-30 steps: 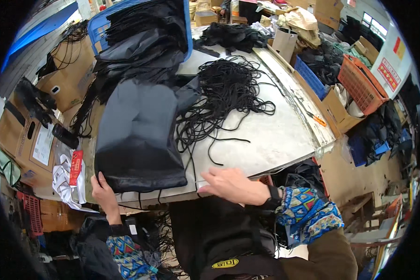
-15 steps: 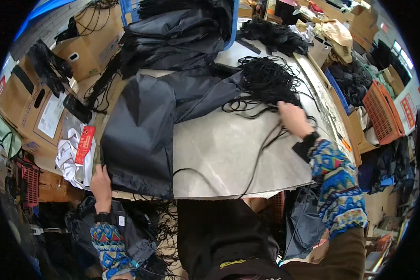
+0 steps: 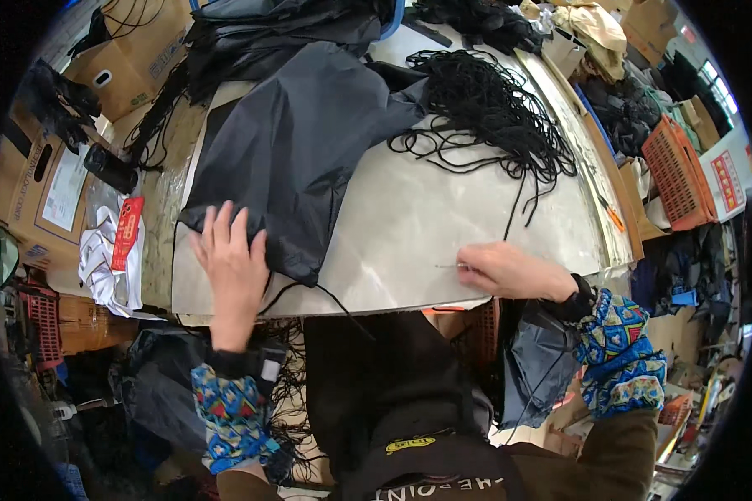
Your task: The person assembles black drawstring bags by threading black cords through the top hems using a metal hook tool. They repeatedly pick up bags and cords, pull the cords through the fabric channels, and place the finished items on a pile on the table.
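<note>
A black fabric pouch [image 3: 288, 142] lies on the pale tabletop, its narrow near end close to the front edge. My left hand [image 3: 230, 263] rests flat on that end with its fingers spread. Black cord [image 3: 337, 299] comes out at the pouch's near corner and hangs over the table edge. To the right, my right hand [image 3: 505, 269] is closed on a thin metal rod [image 3: 445, 266] whose tip points left toward the pouch. A strand of black cord runs up from this hand toward the tangled cord pile [image 3: 493, 108]; whether the hand grips it is hidden.
More black fabric [image 3: 284, 46] is heaped at the back left, beside a cardboard box [image 3: 113, 79]. White cloth with a red packet [image 3: 127, 234] lies at the left. An orange cutter [image 3: 612, 215] sits near the right edge, and an orange basket [image 3: 681, 171] stands beyond.
My left hand has moved from the pouch's left edge onto its near end, and the pouch has turned. My right hand has left the cord pile, come nearer and now holds the metal rod.
</note>
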A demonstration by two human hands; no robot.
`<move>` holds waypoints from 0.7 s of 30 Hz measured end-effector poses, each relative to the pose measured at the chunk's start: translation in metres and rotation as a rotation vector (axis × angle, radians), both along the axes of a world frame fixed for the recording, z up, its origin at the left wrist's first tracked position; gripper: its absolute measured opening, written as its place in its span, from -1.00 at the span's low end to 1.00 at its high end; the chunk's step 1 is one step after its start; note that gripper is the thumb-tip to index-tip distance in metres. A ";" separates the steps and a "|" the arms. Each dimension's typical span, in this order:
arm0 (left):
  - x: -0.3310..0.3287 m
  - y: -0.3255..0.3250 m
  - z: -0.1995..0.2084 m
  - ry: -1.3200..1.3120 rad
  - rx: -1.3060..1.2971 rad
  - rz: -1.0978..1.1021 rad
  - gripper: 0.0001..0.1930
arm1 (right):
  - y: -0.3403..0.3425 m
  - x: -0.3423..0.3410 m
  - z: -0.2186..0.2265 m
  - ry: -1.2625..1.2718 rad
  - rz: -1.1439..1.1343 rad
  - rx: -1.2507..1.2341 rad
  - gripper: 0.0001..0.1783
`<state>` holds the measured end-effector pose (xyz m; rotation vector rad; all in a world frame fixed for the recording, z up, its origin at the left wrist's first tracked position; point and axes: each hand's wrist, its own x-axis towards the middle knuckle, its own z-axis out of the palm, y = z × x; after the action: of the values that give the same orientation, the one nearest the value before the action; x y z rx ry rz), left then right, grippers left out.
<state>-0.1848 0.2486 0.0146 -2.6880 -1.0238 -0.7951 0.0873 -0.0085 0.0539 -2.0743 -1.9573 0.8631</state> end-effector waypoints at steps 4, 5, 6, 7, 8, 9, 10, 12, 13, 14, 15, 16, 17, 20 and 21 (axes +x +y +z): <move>0.037 -0.109 0.019 -0.393 -0.805 -0.464 -0.87 | -0.008 0.000 0.009 0.023 -0.082 0.150 -0.74; 0.042 -0.132 0.014 -0.407 -0.840 -0.533 -0.87 | -0.011 0.001 0.010 -0.006 -0.026 0.186 -0.75; 0.050 -0.151 0.009 -0.429 -0.878 -0.618 -0.87 | -0.018 0.003 0.013 -0.031 -0.012 0.159 -0.75; 0.057 -0.168 0.002 -0.471 -1.062 -0.598 -0.86 | -0.030 0.008 0.013 -0.058 -0.014 0.129 -0.75; 0.064 -0.182 -0.003 -0.508 -1.247 -0.572 -0.84 | -0.040 0.013 0.013 -0.084 -0.015 0.099 -0.75; 0.074 -0.193 -0.008 -0.538 -1.337 -0.559 -0.83 | -0.049 0.019 0.009 -0.104 -0.027 0.066 -0.75; 0.081 -0.204 -0.012 -0.568 -1.423 -0.533 -0.81 | -0.055 0.024 0.004 -0.117 -0.030 0.037 -0.75; 0.101 -0.223 -0.020 -0.640 -1.444 -0.562 -0.73 | -0.063 0.022 0.006 -0.101 -0.042 0.035 -0.77; 0.110 -0.232 -0.022 -0.708 -1.461 -0.584 -0.70 | -0.058 0.013 0.011 -0.070 -0.043 0.067 -0.78; 0.118 -0.237 -0.028 -0.778 -1.476 -0.606 -0.67 | -0.053 0.003 0.017 -0.040 -0.042 0.098 -0.79; 0.120 -0.235 -0.033 -0.768 -1.546 -0.670 -0.65 | -0.048 -0.005 0.020 0.114 -0.067 0.221 -0.82; 0.123 -0.230 -0.024 -0.746 -1.622 -0.731 -0.63 | -0.047 -0.008 0.023 0.147 -0.083 0.253 -0.83; 0.110 -0.222 -0.014 -0.689 -1.823 -0.639 -0.65 | -0.045 -0.007 0.029 0.178 -0.096 0.285 -0.83; 0.072 -0.188 0.018 -0.659 -1.954 -0.506 -0.72 | -0.047 -0.005 0.040 0.134 -0.203 0.330 -0.82; 0.056 -0.177 0.027 -0.645 -1.962 -0.462 -0.72 | -0.049 -0.005 0.044 0.126 -0.238 0.311 -0.82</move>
<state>-0.1292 0.0718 0.0413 -4.5302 -2.1126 -0.9755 0.0823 -0.0576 0.0982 -1.9658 -1.6196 0.5830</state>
